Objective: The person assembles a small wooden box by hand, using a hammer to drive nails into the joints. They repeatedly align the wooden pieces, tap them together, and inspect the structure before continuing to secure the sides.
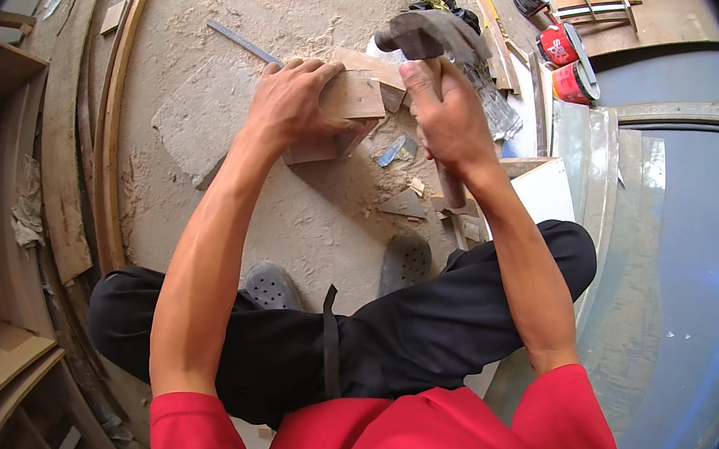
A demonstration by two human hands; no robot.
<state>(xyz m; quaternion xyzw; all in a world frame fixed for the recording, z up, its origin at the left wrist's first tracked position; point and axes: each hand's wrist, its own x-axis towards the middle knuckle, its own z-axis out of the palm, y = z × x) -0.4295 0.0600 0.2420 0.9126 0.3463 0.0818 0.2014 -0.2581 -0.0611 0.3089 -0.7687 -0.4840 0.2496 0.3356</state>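
Observation:
My right hand (457, 121) is wrapped round the wooden handle of a claw hammer (437, 37), which is held upright with its dark metal head above the fist. My left hand (295, 105) grips a pale wooden block (351, 98) from its left side, thumb along the near face. More wood lies under and behind the block, partly covered by it and by my hand. A thin grey flat strip (240, 40) lies on the floor, its near end at my left knuckles. The hammer head is to the right of the block, apart from it.
A flat stone slab (202, 123) lies left of the block. Wood scraps (404, 205) and sawdust litter the floor near my shoes. Long boards (62, 144) and wooden frames line the left; red cans (571, 82) and a blue-grey sheet (690, 211) are at right.

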